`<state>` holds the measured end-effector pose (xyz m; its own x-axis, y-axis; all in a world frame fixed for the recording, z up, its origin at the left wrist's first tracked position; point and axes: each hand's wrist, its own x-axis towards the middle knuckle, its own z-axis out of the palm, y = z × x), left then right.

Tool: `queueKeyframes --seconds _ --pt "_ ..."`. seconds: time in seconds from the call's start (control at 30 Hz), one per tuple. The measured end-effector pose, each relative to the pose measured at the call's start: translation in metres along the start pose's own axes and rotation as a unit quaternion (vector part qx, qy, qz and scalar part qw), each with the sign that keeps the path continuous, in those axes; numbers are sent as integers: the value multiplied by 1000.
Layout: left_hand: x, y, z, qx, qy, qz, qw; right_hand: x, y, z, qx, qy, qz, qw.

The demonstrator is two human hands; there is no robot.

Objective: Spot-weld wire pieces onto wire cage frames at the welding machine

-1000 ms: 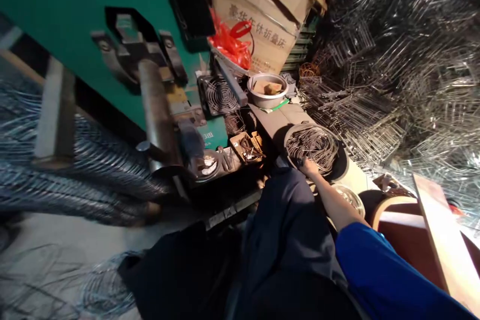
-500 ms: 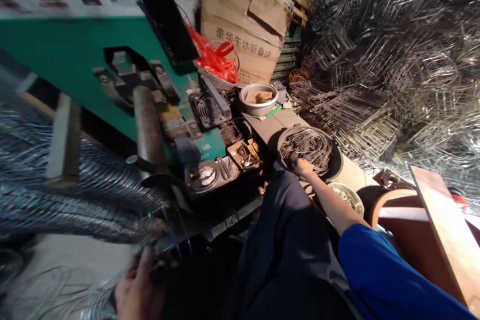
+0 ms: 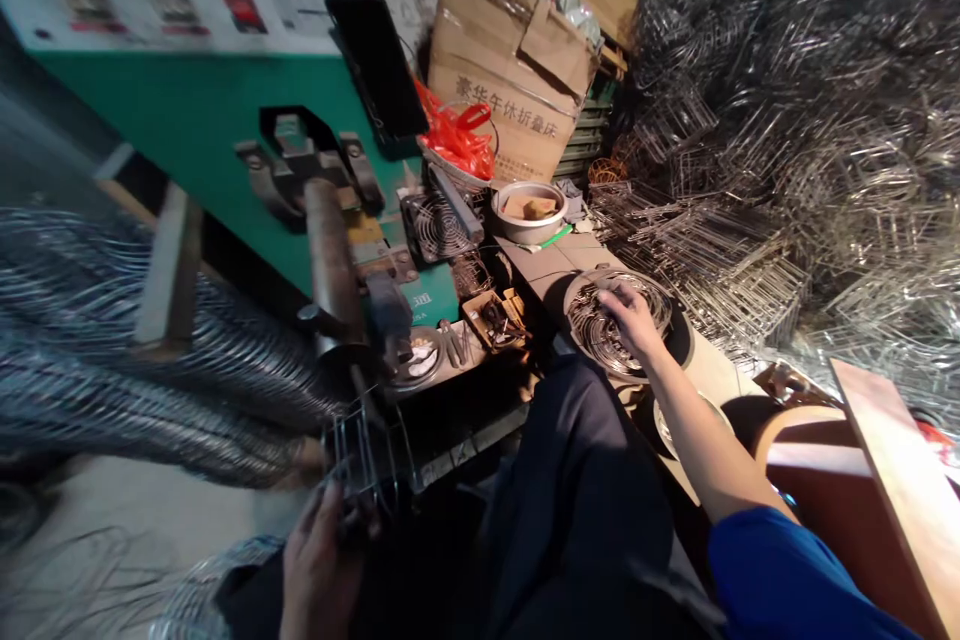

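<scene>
My left hand (image 3: 322, 545), low on the left, is closed on a small wire basket (image 3: 367, 450) of thin metal rods. The basket is beside the end of the machine's lower arm; whether they touch I cannot tell. My right hand (image 3: 632, 315) reaches over a round bowl (image 3: 576, 328) filled with loose wire rings (image 3: 611, 345). Its fingers look slightly apart at the rings, and no ring shows clearly lifted in them. The green machine (image 3: 187, 110) carries a thick cylindrical metal arm (image 3: 330, 250) above the basket.
A white basin (image 3: 529, 220), a cardboard box (image 3: 510, 70) and a red plastic bag (image 3: 469, 140) stand at the back. Stacked wire racks (image 3: 720, 250) fill the right. A small tray of parts (image 3: 495, 320) lies near the machine, and bundled wire mesh (image 3: 150, 390) on the left.
My right hand has moved from the bowl's near left edge to over its middle. The wire basket in my left hand shows more clearly, and the view has shifted.
</scene>
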<state>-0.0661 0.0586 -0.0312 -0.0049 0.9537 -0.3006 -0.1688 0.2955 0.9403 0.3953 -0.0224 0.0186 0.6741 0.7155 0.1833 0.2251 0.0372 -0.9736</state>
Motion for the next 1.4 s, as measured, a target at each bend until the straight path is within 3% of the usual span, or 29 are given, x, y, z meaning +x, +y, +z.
queueKeyframes --seconds 0.07,0.13,0.37,0.53,0.67,0.77,1.4 --pt "-3 -3 7 -36 -9 -40 999 -1 -11 19 3 -89 21 996" --pt "-4 -5 9 -66 -13 -66 996 -5 -16 39 -19 -140 33 989" --pt "-11 -7 5 -61 -39 -17 997 -46 -9 101 -17 -227 86 970" --pt "-12 -9 2 -70 -37 11 997 -71 0 135 -8 -215 88 973" --pt "-16 -7 4 -95 -38 18 995 -85 4 148 15 -207 77 975" --pt "-19 -3 8 -105 -45 15 993 -89 5 154 -6 -241 65 968" --pt "-6 1 39 -70 -16 17 997 -73 -8 188 -80 -315 -25 945"
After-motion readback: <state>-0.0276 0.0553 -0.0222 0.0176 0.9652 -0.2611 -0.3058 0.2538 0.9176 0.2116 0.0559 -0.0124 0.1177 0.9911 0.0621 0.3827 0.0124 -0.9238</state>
